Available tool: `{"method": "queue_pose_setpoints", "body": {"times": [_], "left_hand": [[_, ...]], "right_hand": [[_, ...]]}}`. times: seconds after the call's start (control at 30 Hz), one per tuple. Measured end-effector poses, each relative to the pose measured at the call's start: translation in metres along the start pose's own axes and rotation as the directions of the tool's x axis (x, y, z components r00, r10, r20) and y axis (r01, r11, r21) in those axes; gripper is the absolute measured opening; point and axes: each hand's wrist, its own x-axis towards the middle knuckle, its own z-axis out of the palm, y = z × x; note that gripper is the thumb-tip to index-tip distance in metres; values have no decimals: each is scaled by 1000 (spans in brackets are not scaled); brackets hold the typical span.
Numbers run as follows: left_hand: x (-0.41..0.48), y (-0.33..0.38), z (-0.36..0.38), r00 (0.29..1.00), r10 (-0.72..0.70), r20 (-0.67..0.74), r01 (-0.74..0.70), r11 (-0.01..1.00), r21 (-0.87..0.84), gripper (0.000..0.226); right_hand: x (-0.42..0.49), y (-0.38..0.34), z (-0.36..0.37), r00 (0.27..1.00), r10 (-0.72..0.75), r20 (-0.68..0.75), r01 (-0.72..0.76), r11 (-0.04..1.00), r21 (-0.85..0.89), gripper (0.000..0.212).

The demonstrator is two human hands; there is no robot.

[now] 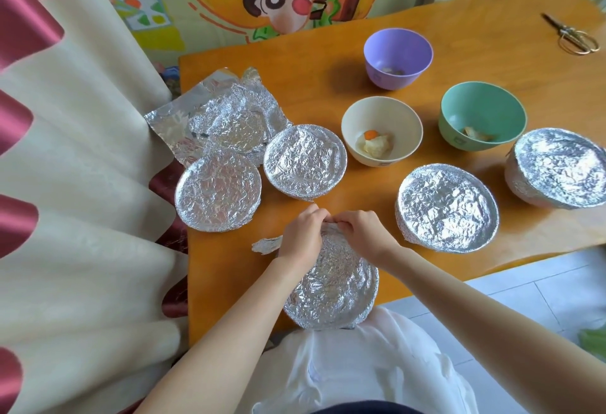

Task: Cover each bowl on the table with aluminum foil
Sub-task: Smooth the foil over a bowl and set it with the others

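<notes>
A foil-covered bowl (334, 289) sits at the table's near edge. My left hand (303, 233) and my right hand (364, 230) meet at its far rim, fingers curled and pinching the foil edge there. A loose foil flap (265, 244) sticks out to the left of it. Several other bowls wear foil: two at the left (218, 193) (305, 161), one at the right (447, 213), one at the far right edge (560, 167). Three bowls stand uncovered with food scraps: purple (398, 57), cream (382, 131), green (482, 116).
Crumpled foil sheets (223, 115) lie piled at the table's back left corner. Scissors (572, 34) rest at the far right of the wooden table (492, 20). A curtain (82, 184) hangs close along the left edge. Tiled floor shows at the lower right.
</notes>
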Motion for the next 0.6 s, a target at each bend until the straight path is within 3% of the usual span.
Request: {"method": "queue_pose_setpoints", "body": {"times": [0.1,0.27,0.5,0.6], "left_hand": [[2,-1,-5,1000,-21,15,22,997,-70,16],[-5,-12,-19,994,-93,55,97,993,-71,37],[-16,-22,-17,983,-175,-53,169,980,-109,28],[-14,-19,-17,984,-170,-56,163,981,-105,28]], "right_hand": [[-2,0,-2,1000,0,9,0,1000,25,28],[-4,4,0,995,79,55,-85,989,123,25],[-9,-2,11,990,125,-60,-112,976,184,32],[-9,3,12,992,115,-46,-106,983,153,24]]}}
